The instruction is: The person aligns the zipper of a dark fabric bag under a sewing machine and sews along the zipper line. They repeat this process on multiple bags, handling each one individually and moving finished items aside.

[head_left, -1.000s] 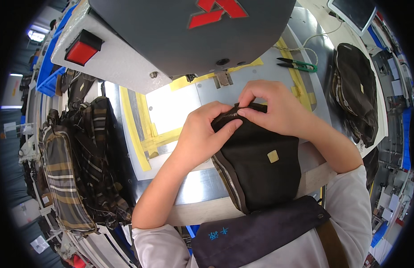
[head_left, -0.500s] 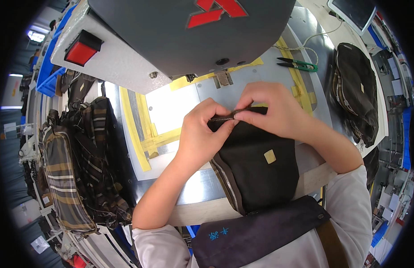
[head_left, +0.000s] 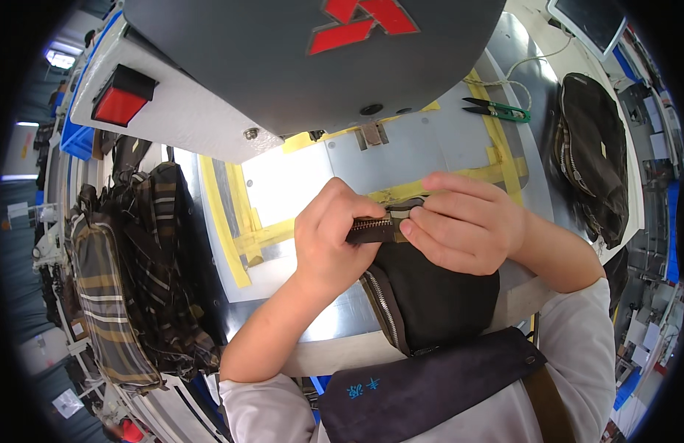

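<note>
Both hands sit lower than before: left hand and right hand pinch the toothed metal zipper of a black fabric pouch, at 6 o'clock from the grey sewing-machine head

Sewing machine head overhangs bare plate; bag pile blocks left.

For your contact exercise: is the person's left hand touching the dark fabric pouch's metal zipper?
Touching. The head view shows the left hand pinching the zipper of the pouch.
</note>
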